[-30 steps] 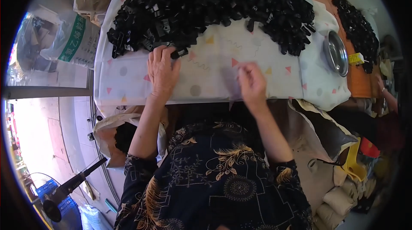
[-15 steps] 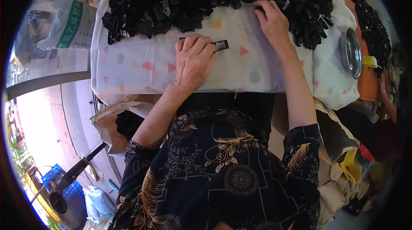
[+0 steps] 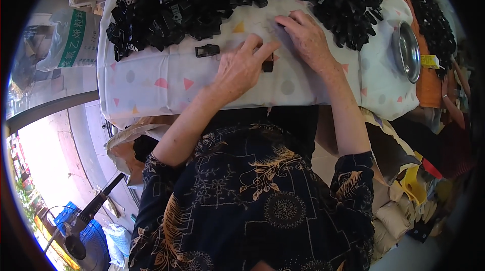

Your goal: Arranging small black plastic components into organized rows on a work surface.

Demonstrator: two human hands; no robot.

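Note:
My left hand (image 3: pixel 240 69) is over the patterned white cloth (image 3: pixel 166 96), its fingers apart and reaching right. Beside those fingers sits a small black plastic piece (image 3: pixel 268 65), partly hidden by the hand; I cannot tell whether they touch. A second black plastic piece (image 3: pixel 207 51), with a greyish part on top, lies by itself to the left of that hand. My right hand (image 3: pixel 309 39) hovers close by on the right, fingers loosely extended leftward, with nothing seen in them. Beyond both hands spreads a big heap of black plastic pieces (image 3: pixel 202 3).
At the table's right stands a round metal dish (image 3: pixel 407 52), near a yellow box (image 3: pixel 429 62). More black pieces (image 3: pixel 429 18) lie on an orange surface beyond. A fan (image 3: pixel 83 230) is at lower left, an open sack (image 3: pixel 384 144) at lower right. Another person's arm (image 3: pixel 454 104) shows far right.
My left hand has let go of a black piece, which now lies on the cloth, and has moved right to another. My right hand has come away from the heap, leftward and nearer me.

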